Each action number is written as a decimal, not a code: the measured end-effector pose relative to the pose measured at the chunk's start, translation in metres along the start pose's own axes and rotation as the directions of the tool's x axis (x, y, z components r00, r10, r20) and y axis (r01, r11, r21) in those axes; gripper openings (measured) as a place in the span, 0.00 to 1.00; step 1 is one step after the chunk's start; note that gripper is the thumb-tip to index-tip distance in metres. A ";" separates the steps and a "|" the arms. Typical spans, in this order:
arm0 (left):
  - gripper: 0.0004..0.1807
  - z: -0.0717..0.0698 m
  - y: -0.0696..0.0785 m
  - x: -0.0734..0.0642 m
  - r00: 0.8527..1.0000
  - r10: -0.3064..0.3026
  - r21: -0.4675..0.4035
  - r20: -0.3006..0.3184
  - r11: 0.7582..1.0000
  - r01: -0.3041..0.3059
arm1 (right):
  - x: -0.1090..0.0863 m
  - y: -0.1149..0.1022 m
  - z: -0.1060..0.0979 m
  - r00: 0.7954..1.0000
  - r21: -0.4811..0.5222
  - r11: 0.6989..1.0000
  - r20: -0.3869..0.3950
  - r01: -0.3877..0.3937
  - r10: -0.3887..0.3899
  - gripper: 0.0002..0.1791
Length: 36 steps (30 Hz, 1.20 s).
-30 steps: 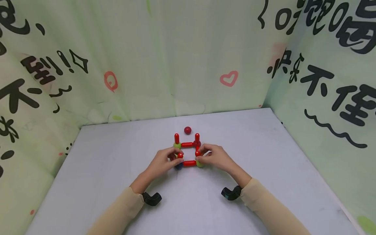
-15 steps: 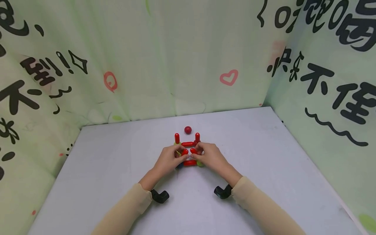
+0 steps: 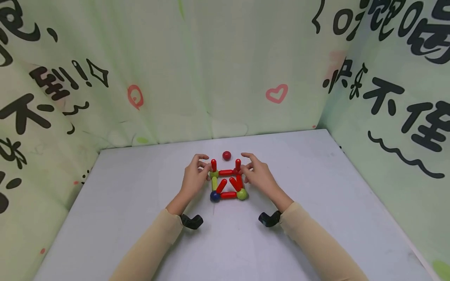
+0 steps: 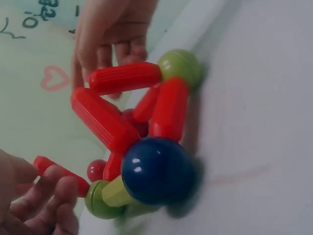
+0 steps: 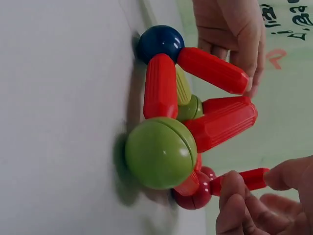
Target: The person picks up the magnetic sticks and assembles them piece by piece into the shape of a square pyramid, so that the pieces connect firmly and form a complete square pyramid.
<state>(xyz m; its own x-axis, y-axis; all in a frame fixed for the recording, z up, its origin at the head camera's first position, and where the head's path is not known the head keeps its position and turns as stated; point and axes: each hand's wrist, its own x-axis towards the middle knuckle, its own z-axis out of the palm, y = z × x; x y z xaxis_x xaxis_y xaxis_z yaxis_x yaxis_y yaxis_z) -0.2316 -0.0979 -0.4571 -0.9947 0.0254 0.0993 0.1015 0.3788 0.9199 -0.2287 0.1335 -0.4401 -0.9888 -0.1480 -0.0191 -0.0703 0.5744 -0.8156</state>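
Observation:
A square of magnetic rods and balls lies on the table, with a blue ball point(image 3: 215, 196) at its front left and a green ball point(image 3: 242, 194) at its front right. From these two balls, red rods point(image 4: 105, 120) lean up and inward, their tips apart. My left hand point(image 3: 193, 175) pinches the upright red magnetic rod point(image 3: 213, 165) on the back-left green ball point(image 4: 103, 199). On the other side, my right hand point(image 3: 259, 176) pinches the upright red magnetic rod point(image 3: 238, 164) on the back-right red ball point(image 5: 193, 196). Fingers partly cover both rods.
A loose red ball point(image 3: 226, 155) sits behind the square on the white table point(image 3: 140, 203). Printed curtains point(image 3: 211, 78) stand at the back and both sides. A black device point(image 3: 191, 222) is worn on each wrist.
The two front rods were tilted inward from upright. Both hands then let go of them and moved back to the upright rods at the rear corners.

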 end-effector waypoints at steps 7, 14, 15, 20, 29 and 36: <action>0.16 0.003 -0.001 0.005 0.983 -0.161 -0.115 0.089 0.979 0.171 | 0.002 0.001 0.008 1.000 0.008 1.000 0.027 -0.005 0.005 0.25; 0.15 0.004 -0.005 0.001 0.985 -0.137 -0.102 0.108 0.984 0.148 | -0.002 0.003 0.009 0.998 -0.013 0.998 0.027 0.057 -0.056 0.22; 0.14 0.005 -0.006 0.000 0.985 -0.126 -0.090 0.119 0.986 0.137 | -0.003 0.003 0.010 0.998 -0.014 0.998 0.028 0.059 -0.058 0.22; 0.14 0.008 -0.006 -0.005 0.983 -0.065 -0.025 0.173 0.997 0.071 | -0.008 0.004 0.014 0.997 -0.041 0.997 0.048 0.070 -0.068 0.21; 0.14 0.013 -0.006 -0.011 0.980 -0.028 0.025 0.197 0.999 0.024 | -0.010 0.005 0.015 0.995 -0.088 0.992 0.052 0.090 -0.086 0.20; 0.14 0.011 -0.001 0.001 0.995 0.006 0.140 0.095 0.990 -0.019 | -0.011 0.008 0.010 1.000 -0.144 0.989 0.019 -0.019 0.022 0.23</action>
<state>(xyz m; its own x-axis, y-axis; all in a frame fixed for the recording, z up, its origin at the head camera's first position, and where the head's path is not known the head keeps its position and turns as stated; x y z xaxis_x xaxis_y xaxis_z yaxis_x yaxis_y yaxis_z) -0.2332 -0.0882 -0.4615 -0.9910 0.1153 0.0680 0.1174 0.5041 0.8556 -0.2168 0.1316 -0.4522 -0.9875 -0.1502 -0.0480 -0.0694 0.6874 -0.7230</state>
